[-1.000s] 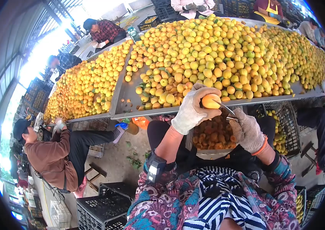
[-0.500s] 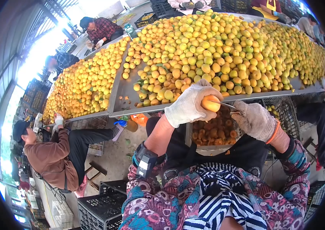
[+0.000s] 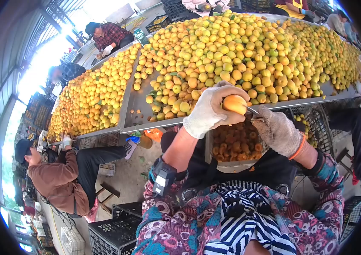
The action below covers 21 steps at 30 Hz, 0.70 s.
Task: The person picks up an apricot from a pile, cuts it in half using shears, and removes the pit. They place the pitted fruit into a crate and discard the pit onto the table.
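My left hand, in a white knit glove, is closed round a yellow-orange apricot at the near edge of the metal table. A small knife is gripped in my right hand, whose glove is dirt-stained and has an orange band at the wrist. The thin blade reaches the right side of the fruit; its handle is hidden in the glove. Below both hands, a crate of darker orange apricot pieces stands between my knees. A large heap of whole apricots lies on the table just beyond.
A metal divider splits the table, with more apricots heaped left of it. On the left a person in a brown jacket sits beside the table. Black plastic crates stand at lower left; other people work along the far side.
The apricot has turned in my left hand, and the blade has moved from across its face to its right edge. My right hand has dropped slightly and shifted left.
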### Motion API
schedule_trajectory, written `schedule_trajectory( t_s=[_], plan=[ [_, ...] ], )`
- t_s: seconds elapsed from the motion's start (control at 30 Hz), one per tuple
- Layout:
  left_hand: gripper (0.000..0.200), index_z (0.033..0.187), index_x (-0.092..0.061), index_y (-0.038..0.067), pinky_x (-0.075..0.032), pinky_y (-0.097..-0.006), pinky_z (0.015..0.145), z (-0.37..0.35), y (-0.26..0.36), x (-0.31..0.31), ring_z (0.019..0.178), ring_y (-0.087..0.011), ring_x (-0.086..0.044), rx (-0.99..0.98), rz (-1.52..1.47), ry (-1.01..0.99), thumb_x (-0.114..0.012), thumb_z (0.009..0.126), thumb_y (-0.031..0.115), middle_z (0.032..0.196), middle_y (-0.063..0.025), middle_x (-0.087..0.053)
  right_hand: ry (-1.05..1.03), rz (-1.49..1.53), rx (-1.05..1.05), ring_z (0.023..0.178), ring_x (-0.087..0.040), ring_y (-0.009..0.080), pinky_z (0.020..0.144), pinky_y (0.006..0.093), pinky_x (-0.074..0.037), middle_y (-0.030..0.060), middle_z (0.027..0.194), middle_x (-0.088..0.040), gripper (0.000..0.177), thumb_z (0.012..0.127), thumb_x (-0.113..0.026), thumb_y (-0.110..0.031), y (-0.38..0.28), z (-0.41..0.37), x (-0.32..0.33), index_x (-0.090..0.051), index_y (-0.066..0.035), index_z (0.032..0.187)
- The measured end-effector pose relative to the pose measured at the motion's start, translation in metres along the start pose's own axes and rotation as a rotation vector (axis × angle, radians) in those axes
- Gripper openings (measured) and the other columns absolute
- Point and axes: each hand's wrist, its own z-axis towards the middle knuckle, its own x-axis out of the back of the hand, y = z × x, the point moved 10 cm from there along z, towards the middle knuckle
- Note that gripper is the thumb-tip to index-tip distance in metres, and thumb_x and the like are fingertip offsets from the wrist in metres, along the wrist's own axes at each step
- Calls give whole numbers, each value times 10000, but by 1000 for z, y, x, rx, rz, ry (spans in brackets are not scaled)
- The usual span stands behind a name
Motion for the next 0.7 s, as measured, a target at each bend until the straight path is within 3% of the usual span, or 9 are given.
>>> schedule_trajectory(
  t_s=[0.17,0.2,0.3,0.33,0.43,0.47,0.57,0.63,0.7],
  plan=[
    [486,1090,-627,24,-461,-289,836,-18,-46,-19,906,-138,-579,135,-844,171,-799,653,150,994,-26,-603,116,111,8,718,-601,404,576,440,-466,198,744,-605,205,900,-578,-200,10,3,-15,-508,-36,1001],
    [529,1145,-596,9,-451,-298,884,-20,-55,-21,961,-144,-580,81,-840,218,-796,712,238,1015,-39,-598,110,183,32,715,-604,400,573,442,-462,207,743,-601,210,901,-579,-192,14,7,-22,-501,-33,1014],
    [509,1140,-594,0,-431,-303,920,-25,-76,-23,1013,-148,-565,58,-987,410,-789,738,243,1075,-67,-592,133,194,8,719,-608,397,575,444,-469,212,751,-598,209,909,-565,-200,24,17,-31,-501,-33,1018],
    [508,1203,-539,-14,-408,-322,962,-27,-78,-27,1063,-168,-548,64,-957,419,-706,825,282,1140,-86,-578,134,156,-9,707,-609,395,569,447,-471,211,745,-598,210,911,-560,-208,26,19,-32,-503,-38,1020],
    [546,1279,-459,-15,-402,-349,980,-29,-76,-31,1098,-200,-542,79,-892,480,-595,898,352,1193,-103,-562,96,22,-66,671,-612,388,552,457,-477,206,724,-598,218,918,-546,-236,28,24,-35,-508,-53,1030],
    [560,1298,-410,-23,-412,-372,978,-30,-76,-31,1097,-234,-553,115,-872,512,-501,934,393,1192,-147,-566,51,-35,-87,660,-613,385,547,461,-479,203,717,-599,224,919,-541,-249,24,26,-35,-509,-60,1035],
    [526,1250,-436,-35,-429,-380,962,-30,-94,-36,1068,-262,-572,147,-896,548,-494,932,381,1155,-187,-574,41,-108,-61,632,-614,377,531,473,-480,194,699,-603,245,916,-541,-280,19,27,-42,-511,-76,1047],
    [482,1181,-469,-40,-446,-392,947,-33,-92,-24,1035,-286,-589,96,-459,576,-476,923,367,1101,-199,-588,36,-121,-55,634,-616,375,533,475,-483,190,698,-606,260,911,-545,-294,20,30,-49,-512,-80,1053],
    [461,1150,-482,-41,-457,-393,935,-38,-92,-19,1017,-283,-598,97,-354,616,-468,916,355,1085,-190,-594,-15,-125,-97,653,-620,375,548,471,-491,188,707,-610,276,905,-549,-304,24,35,-56,-514,-77,1058]
  ],
)
